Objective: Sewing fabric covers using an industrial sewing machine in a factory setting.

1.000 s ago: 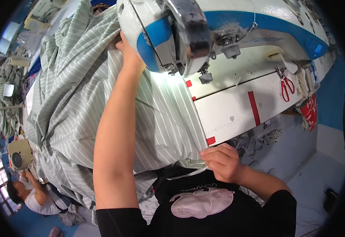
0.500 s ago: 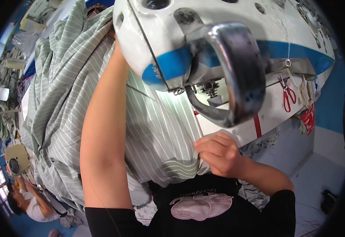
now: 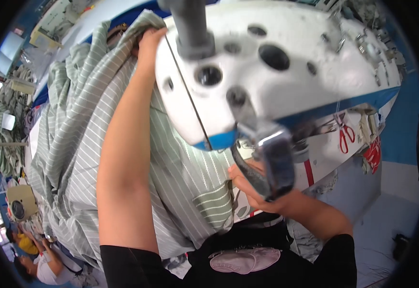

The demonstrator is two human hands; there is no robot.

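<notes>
A large grey-green striped fabric (image 3: 118, 125) spreads under and to the left of a white and blue sewing machine (image 3: 286, 72). My left hand (image 3: 150, 42) is past the machine head's far left end, closed on a gathered fold of the fabric; part of its fingers is hidden. At the fabric's right edge, near the machine's front, my right hand (image 3: 249, 186) pinches the cloth, partly covered by a curved metal lever (image 3: 279, 161). A darker patch with crosswise stripes (image 3: 214, 206) shows on the cloth beside it. The needle area is mostly hidden by the head and lever.
Red-handled scissors (image 3: 346, 139) lie on the machine table at the right. A red cloth (image 3: 373, 154) hangs from the table's right end. Two people (image 3: 51, 261) sit at the lower left, near a beige machine part (image 3: 21, 202). More fabric heaps (image 3: 9, 108) stand at far left.
My view has shifted, so more of the machine's top shows. My left hand has come into sight with a lifted fold. My right hand is now partly behind the lever, and the fabric edge has moved left.
</notes>
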